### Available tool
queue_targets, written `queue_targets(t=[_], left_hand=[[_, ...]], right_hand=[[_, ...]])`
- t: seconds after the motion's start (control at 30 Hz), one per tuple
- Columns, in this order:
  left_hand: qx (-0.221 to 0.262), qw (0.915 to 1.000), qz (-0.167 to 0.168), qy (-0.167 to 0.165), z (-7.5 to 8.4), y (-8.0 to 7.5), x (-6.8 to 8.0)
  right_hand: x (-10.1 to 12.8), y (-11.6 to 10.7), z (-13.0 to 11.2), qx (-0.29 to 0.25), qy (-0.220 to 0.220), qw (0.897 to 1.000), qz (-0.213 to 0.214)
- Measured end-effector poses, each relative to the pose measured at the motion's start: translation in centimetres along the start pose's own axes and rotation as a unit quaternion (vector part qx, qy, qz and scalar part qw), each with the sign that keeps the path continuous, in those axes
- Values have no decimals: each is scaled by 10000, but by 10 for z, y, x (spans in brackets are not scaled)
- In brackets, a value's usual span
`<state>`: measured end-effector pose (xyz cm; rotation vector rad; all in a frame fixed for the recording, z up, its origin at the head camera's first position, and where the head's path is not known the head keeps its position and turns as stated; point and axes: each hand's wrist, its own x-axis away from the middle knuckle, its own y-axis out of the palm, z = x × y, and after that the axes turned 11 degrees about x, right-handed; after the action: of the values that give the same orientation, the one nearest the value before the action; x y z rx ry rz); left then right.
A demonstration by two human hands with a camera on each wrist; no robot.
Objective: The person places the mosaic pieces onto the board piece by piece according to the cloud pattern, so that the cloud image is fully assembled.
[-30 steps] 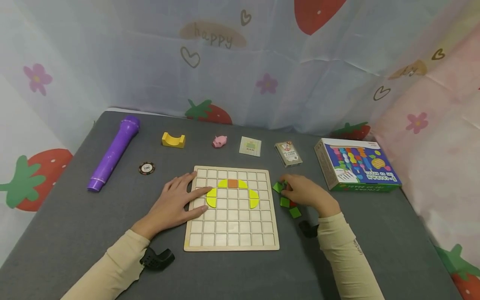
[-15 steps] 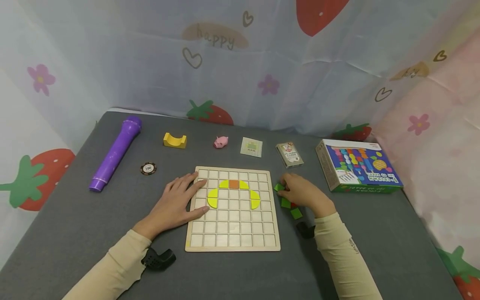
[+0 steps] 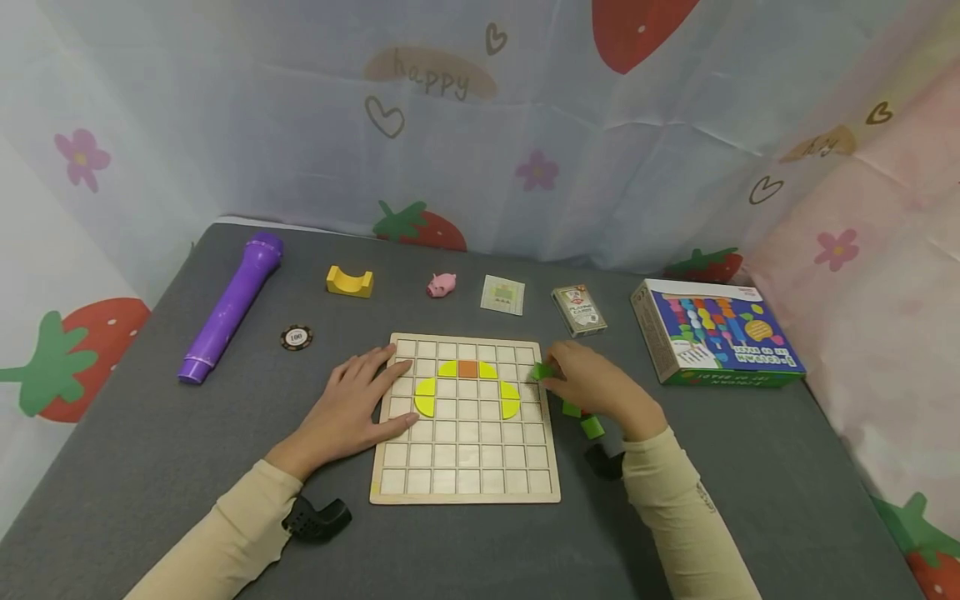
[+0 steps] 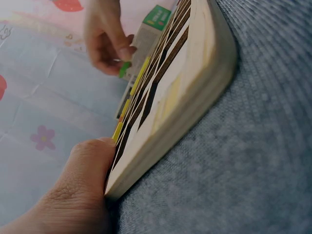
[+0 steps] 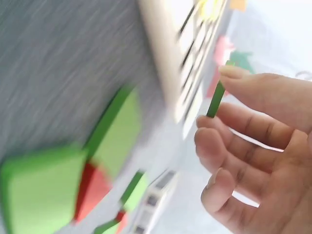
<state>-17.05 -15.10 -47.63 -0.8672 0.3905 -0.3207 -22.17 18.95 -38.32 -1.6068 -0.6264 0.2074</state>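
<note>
A wooden grid board (image 3: pixel 467 479) lies on the grey table, holding several yellow quarter-round tiles (image 3: pixel 425 397) and one orange square tile (image 3: pixel 467 368). My left hand (image 3: pixel 347 412) rests on the board's left edge with its fingers spread. Between thumb and fingertips, my right hand (image 3: pixel 600 385) pinches a green tile (image 5: pixel 217 97) above the board's upper right edge. Under that hand lie more green tiles (image 3: pixel 592 427), with red tiles (image 5: pixel 92 187) among them, partly hidden in the head view.
Along the back stand a purple microphone (image 3: pixel 231 308), a yellow block (image 3: pixel 349 282), a pink toy pig (image 3: pixel 442 285), a small printed card (image 3: pixel 502 295), a playing card box (image 3: pixel 579 309) and a colourful game box (image 3: pixel 718 332). A poker chip (image 3: pixel 296 337) lies at left.
My right hand has picked up a green tile from the loose ones and carried it left to the board's edge. The left hand stays on the board.
</note>
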Motion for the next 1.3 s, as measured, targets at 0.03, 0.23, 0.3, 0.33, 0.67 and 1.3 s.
queue_targets(t=[0.03,0.23,0.3,0.33,0.67,1.3], left_hand=[[-6,10000,6,4,0,0,0],[-9,10000,19,12,0,0,1],[-7,10000,7,21,-1,0,1],[0,10000,2,25,-1,0,0],[-35,10000,-24,-14,1,1,0],[-79,9999,-54,-61,-2,2,0]], right_hand=[[-1,-1,-5,-3,-76,10000,35],[-11,-4,-34,223,-609,9975,294],[-15,-3,-42,326,-744,9962,315],[-17,-2,-46,326,-798,9958,296],[-38,5,-79,649,-1212,9902,238],[-55,10,-102,1509,-1072,9827,-4]])
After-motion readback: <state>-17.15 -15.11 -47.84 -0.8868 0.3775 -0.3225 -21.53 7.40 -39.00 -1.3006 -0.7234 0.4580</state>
